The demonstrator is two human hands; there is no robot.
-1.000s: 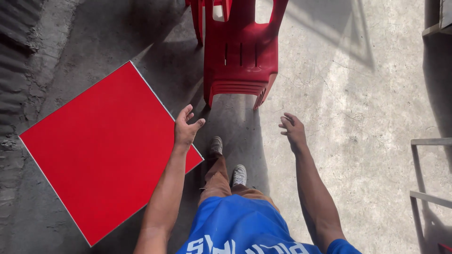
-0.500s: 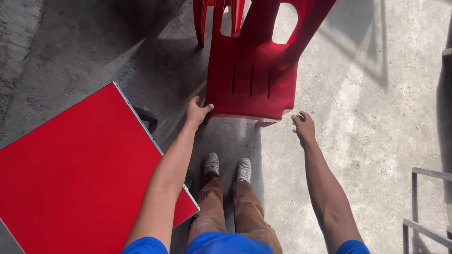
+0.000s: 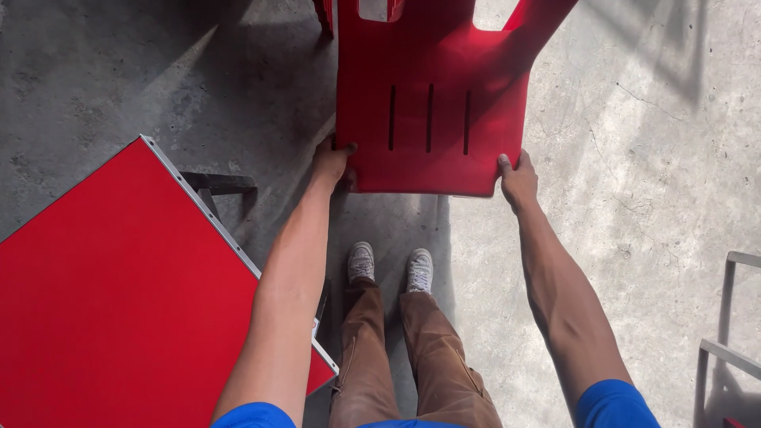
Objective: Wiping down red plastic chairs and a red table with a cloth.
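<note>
**Red chair being gripped at both front corners**

Chair (image 3: 432, 111) is being held at 12 o'clock, above the feet. Left hand (image 3: 331, 162) is being closed on its near-left corner, right hand (image 3: 518, 178) on its near-right corner. Red table (image 3: 111, 301) is sitting at 8 o'clock, on the concrete floor (image 3: 650, 158). Metal frame (image 3: 733, 317) is showing at 4 o'clock.

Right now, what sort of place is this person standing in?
Probably an outdoor eating or seating area: sunlit bare concrete floor, a red plastic chair held in both hands, and a red square table beside them.
</note>
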